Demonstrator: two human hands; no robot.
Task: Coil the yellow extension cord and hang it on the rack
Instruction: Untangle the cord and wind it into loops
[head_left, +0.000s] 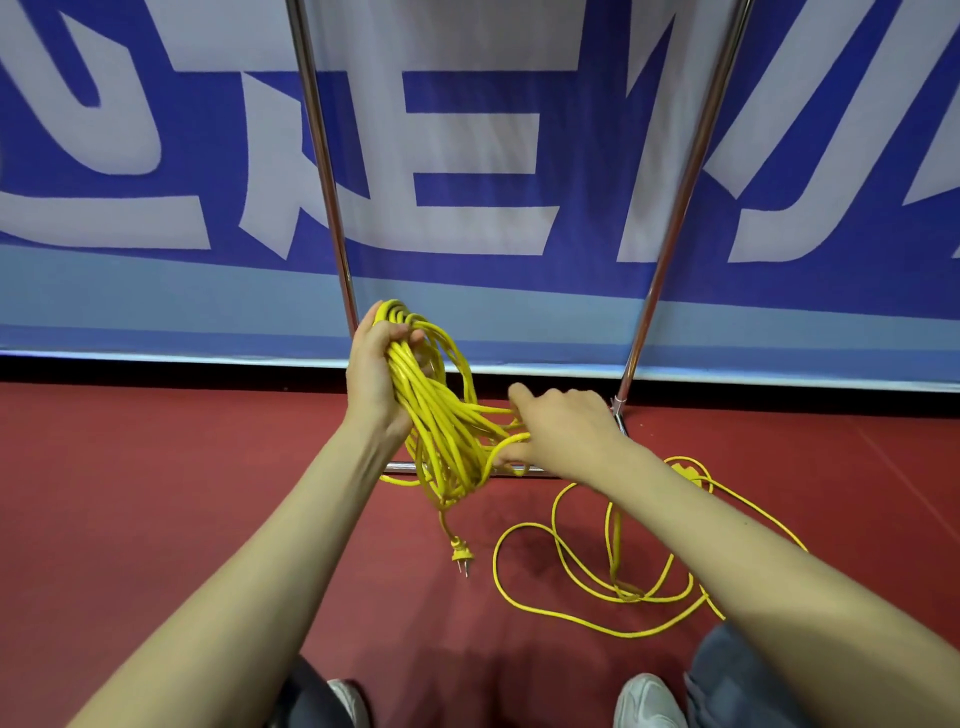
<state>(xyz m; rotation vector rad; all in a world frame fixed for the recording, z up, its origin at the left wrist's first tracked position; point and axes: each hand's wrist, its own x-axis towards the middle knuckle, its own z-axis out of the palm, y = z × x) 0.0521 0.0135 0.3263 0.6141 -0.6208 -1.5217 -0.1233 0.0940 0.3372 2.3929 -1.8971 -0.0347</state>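
My left hand (382, 374) squeezes the yellow cord (436, 415) loops near the rack (322, 156). My right hand (561, 431) pinches one strand. The loose part at near right could knot, or loops could slip out.

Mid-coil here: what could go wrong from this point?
1. The loose cord on the floor lies in crossing loops; pulling with the right hand may tighten a knot.
2. The coil in the left hand hangs uneven; loops may slip.
3. The dangling plug may snag the rack.
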